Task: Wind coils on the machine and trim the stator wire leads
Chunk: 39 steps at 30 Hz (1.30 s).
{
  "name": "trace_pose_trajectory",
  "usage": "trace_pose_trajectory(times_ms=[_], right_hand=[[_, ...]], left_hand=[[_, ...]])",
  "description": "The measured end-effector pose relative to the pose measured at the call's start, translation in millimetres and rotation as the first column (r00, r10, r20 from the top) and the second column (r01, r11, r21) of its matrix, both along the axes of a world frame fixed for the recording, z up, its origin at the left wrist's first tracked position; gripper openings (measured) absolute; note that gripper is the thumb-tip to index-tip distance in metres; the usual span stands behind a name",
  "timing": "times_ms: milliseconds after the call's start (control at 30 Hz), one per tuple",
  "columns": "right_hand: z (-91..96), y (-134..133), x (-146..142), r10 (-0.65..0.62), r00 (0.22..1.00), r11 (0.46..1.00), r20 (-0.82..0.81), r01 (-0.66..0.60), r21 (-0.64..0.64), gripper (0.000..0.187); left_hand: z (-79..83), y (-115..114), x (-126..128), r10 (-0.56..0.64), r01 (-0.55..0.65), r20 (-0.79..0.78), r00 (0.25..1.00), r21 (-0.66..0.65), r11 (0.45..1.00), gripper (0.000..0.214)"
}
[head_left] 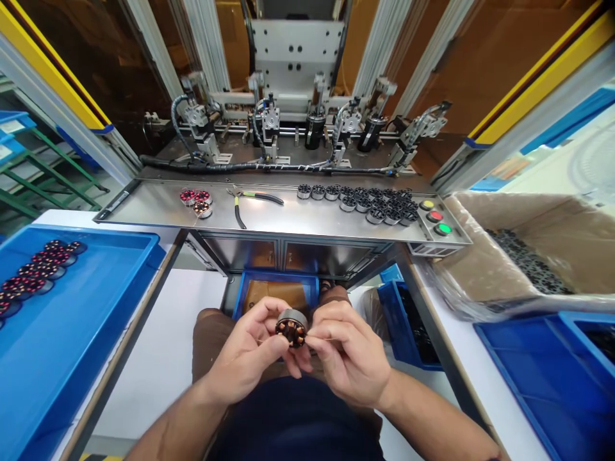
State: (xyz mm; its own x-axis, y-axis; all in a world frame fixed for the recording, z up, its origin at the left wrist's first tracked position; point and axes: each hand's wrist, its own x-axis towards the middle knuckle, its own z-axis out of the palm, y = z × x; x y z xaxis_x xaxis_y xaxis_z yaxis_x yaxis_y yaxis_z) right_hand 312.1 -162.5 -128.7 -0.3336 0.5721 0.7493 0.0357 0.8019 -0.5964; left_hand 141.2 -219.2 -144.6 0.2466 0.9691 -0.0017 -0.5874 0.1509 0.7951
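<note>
My left hand [257,349] holds a motor stator [291,325], a round metal ring with copper windings inside, above my lap. Thumb and fingers grip it from the left and below. At its right side my right hand [348,346] pinches a thin copper wire [319,339] that comes off the windings. On the metal ledge ahead lie a few wound stators [202,209] with red and copper colours. Beside them rests a pair of cutting pliers [254,196], its yellow-and-black handles spread apart. Several dark unwound stators [375,203] stand grouped farther right.
A blue tray [120,256] with rows of wound stators stands at left. Coloured push buttons [434,216] sit at the ledge's right end. Right of it are a plastic-lined carton [542,211] of dark parts and blue bins [523,358]. Machine fixtures [269,128] rise behind the ledge.
</note>
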Motion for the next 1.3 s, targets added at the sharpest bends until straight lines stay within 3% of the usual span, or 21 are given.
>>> trace_pose_trajectory(times_ms=[100,167,233,300,400,500,600,900,1033,1167,1300], right_hand=[[-4.1,-6,-5,-0.01,0.997,0.982,-0.073,-0.004,-0.187,0.011],[-8.5,-10,-8,0.012,0.988,0.928,-0.154,-0.069,-0.367,0.014],[-14.1,-12,-11,0.057,0.964,0.793,-0.26,-0.202,-0.575,0.02],[-19.7,-12,-13,0.095,0.917,0.593,-0.386,-0.364,-0.719,0.027],[-26.0,-12,-16,0.084,0.84,0.337,-0.535,-0.53,-0.778,0.031],[-29.0,-12,-18,0.035,0.804,0.197,-0.594,-0.589,-0.784,0.031],[-30.7,-12,-18,0.008,0.798,0.141,-0.603,-0.598,-0.789,0.03],[-32.6,-11,-19,0.0,0.805,0.147,-0.593,-0.586,-0.797,0.029],[-32.6,-10,-20,0.014,0.821,0.191,-0.571,-0.562,-0.804,0.03],[-33.6,-10,-17,0.089,0.862,0.33,-0.499,-0.498,-0.802,0.025],[-26.4,-8,-13,0.167,0.916,0.541,-0.365,-0.395,-0.743,0.022]], left_hand=[[0.6,-1,1,0.104,-0.099,-0.043,0.994,0.101,0.99,0.028],[0.2,-2,1,0.196,-0.17,-0.134,0.971,0.183,0.968,0.026],[-1.2,-4,1,0.317,-0.245,-0.247,0.916,0.282,0.928,0.031],[-2.7,-6,0,0.436,-0.295,-0.324,0.84,0.403,0.867,0.044],[-4.4,-9,2,0.547,-0.305,-0.35,0.761,0.551,0.777,0.065],[-6.5,-9,3,0.588,-0.297,-0.361,0.724,0.607,0.737,0.072],[-9.6,-9,3,0.595,-0.294,-0.379,0.709,0.608,0.737,0.074],[-13.2,-10,-1,0.588,-0.296,-0.389,0.71,0.592,0.749,0.075],[-13.7,-10,-2,0.555,-0.287,-0.366,0.747,0.575,0.766,0.072],[-12.6,-12,-4,0.516,-0.273,-0.34,0.786,0.559,0.783,0.068],[-10.4,-17,-6,0.467,-0.269,-0.296,0.833,0.521,0.81,0.063]])
